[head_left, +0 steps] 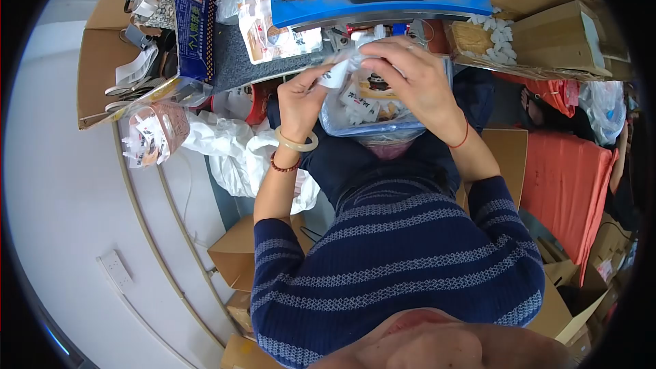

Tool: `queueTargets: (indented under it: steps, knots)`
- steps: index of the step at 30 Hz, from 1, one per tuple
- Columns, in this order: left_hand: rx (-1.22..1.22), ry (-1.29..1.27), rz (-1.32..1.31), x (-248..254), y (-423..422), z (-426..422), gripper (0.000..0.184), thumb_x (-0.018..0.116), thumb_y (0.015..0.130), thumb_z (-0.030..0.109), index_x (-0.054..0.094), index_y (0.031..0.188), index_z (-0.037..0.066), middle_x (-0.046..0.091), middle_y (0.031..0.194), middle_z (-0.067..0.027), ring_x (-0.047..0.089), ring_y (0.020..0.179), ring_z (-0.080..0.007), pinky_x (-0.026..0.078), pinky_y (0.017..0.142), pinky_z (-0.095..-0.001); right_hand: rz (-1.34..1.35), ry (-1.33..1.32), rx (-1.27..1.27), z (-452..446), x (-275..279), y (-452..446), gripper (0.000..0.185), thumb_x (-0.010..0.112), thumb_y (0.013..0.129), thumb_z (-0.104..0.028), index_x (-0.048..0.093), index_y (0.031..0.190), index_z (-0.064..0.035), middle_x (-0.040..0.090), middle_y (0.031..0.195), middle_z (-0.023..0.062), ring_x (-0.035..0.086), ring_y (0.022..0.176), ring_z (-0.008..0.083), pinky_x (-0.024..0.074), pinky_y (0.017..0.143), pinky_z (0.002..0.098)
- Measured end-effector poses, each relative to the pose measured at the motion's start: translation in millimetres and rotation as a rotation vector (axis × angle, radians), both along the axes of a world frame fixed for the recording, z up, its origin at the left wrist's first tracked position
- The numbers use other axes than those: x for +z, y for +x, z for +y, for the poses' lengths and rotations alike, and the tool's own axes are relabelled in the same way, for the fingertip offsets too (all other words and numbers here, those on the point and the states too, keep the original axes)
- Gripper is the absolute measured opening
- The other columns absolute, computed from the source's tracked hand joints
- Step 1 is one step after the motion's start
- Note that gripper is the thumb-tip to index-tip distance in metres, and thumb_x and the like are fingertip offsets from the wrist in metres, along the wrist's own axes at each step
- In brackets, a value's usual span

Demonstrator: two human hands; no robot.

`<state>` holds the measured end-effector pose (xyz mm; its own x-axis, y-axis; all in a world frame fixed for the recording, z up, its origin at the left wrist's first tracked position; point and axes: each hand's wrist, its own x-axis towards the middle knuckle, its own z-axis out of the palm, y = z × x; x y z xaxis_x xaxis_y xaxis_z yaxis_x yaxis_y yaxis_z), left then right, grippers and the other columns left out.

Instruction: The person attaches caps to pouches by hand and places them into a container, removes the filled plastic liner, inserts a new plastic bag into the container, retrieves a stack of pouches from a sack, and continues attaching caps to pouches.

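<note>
The left hand (298, 101) pinches a white packet (333, 76) above a plastic tub (403, 126) holding printed packets (362, 107). The right hand's (418, 76) thumb and fingers curl close at its upper end; blur hides their grip. Both hands fit between the tub's rim and the blue press (383, 8).

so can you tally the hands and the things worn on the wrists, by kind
Hands: 2, the left hand and the right hand
Pale bangle: 1, left wrist
Beaded bracelet: 1, left wrist
Red string: 1, right wrist
Total: 5
</note>
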<state>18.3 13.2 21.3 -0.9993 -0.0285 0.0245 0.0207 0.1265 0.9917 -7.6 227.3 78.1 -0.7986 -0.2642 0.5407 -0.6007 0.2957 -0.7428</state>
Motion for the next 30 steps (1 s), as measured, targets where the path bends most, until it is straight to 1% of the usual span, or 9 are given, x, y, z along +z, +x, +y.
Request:
queueTargets:
  steps: [2,5,8,15,17,22,24,28,30]
  knots:
    - [-0.037,-0.069,0.015,-4.0,-4.0,-0.6,0.02,0.066,0.085,-0.002,0.071,0.105,-0.004,0.071,0.09,-0.0034,0.059,0.077,-0.005,0.049,0.07,-0.021,0.003,0.174,0.062,12.5,7.4,-8.5,0.018,0.067,0.087,-0.01,0.068,0.102,-0.0012,0.067,0.095,0.0125,0.065,0.08,0.0272,0.052,0.07,0.0335]
    - [-0.535,-0.034,-0.463,-7.5,-12.5,-10.3,0.023,0.071,0.089,0.011,0.071,0.107,-0.003,0.071,0.092,-0.0037,0.06,0.084,-0.0053,0.049,0.076,-0.0203,0.024,0.412,0.159,28.3,-2.3,-16.0,0.019,0.062,0.091,-0.015,0.067,0.102,-0.0009,0.066,0.096,0.0143,0.063,0.082,0.0335,0.0511,0.074,0.0409]
    - [-0.604,0.306,-0.576,-35.9,-14.9,2.0,0.024,0.07,0.09,0.013,0.071,0.107,-0.004,0.072,0.098,-0.0077,0.063,0.087,-0.0072,0.051,0.079,-0.0227,-0.082,0.437,0.221,37.5,-22.3,-22.3,0.02,0.061,0.091,-0.018,0.067,0.1,-0.0015,0.067,0.093,0.0143,0.065,0.082,0.0342,0.0505,0.075,0.0405]
    - [-0.63,0.232,-0.664,-57.9,-31.4,17.5,0.021,0.073,0.088,0.012,0.072,0.101,-0.004,0.072,0.093,-0.0076,0.064,0.081,-0.0076,0.05,0.074,-0.0214,-0.486,0.608,0.317,57.5,-32.5,-29.9,0.028,0.06,0.094,-0.025,0.066,0.106,-0.0013,0.069,0.093,0.0161,0.066,0.084,0.0336,0.0504,0.073,0.0382]
    - [-0.554,0.473,-0.712,-52.7,-29.6,25.5,0.019,0.072,0.088,0.011,0.071,0.1,-0.004,0.073,0.093,-0.008,0.065,0.08,-0.0085,0.051,0.072,-0.0216,-0.48,0.298,0.134,56.6,-47.1,-35.2,0.035,0.061,0.094,-0.029,0.065,0.112,-0.0001,0.069,0.097,0.0186,0.067,0.088,0.0331,0.0508,0.077,0.0367]
    - [-0.323,0.765,-0.742,-58.5,-50.0,36.9,0.018,0.068,0.09,0.008,0.068,0.1,-0.006,0.072,0.097,-0.0111,0.069,0.083,-0.0152,0.055,0.076,-0.0274,-0.233,0.277,-0.223,80.3,-48.1,-37.3,0.036,0.064,0.093,-0.028,0.065,0.112,0.002,0.068,0.105,0.0213,0.067,0.092,0.034,0.0513,0.08,0.036]
    - [-0.231,0.833,-0.733,-58.1,-60.3,41.7,0.016,0.068,0.089,0.007,0.067,0.097,-0.007,0.071,0.095,-0.0126,0.069,0.084,-0.0156,0.055,0.077,-0.0286,-0.003,0.372,-0.429,102.3,-49.4,-38.0,0.034,0.062,0.094,-0.029,0.067,0.109,0.0008,0.068,0.105,0.0201,0.067,0.092,0.0352,0.0517,0.079,0.0375]
    - [-0.207,0.814,-0.676,-56.3,-59.3,48.0,0.018,0.068,0.09,0.008,0.067,0.099,-0.007,0.071,0.096,-0.0113,0.068,0.085,-0.0152,0.054,0.077,-0.028,-0.357,0.683,-0.803,159.1,-66.9,-62.0,0.032,0.059,0.093,-0.032,0.068,0.104,-0.0028,0.068,0.103,0.0194,0.062,0.098,0.04,0.0507,0.081,0.0435]
    - [-0.219,0.781,-0.69,-55.0,-52.3,48.6,0.018,0.068,0.09,0.009,0.067,0.099,-0.006,0.071,0.096,-0.0106,0.068,0.086,-0.0148,0.054,0.076,-0.0276,0.009,1.054,-0.82,182.8,-108.0,-86.9,0.03,0.061,0.09,-0.028,0.066,0.107,-0.004,0.066,0.101,0.0212,0.06,0.099,0.0427,0.0498,0.082,0.0468]
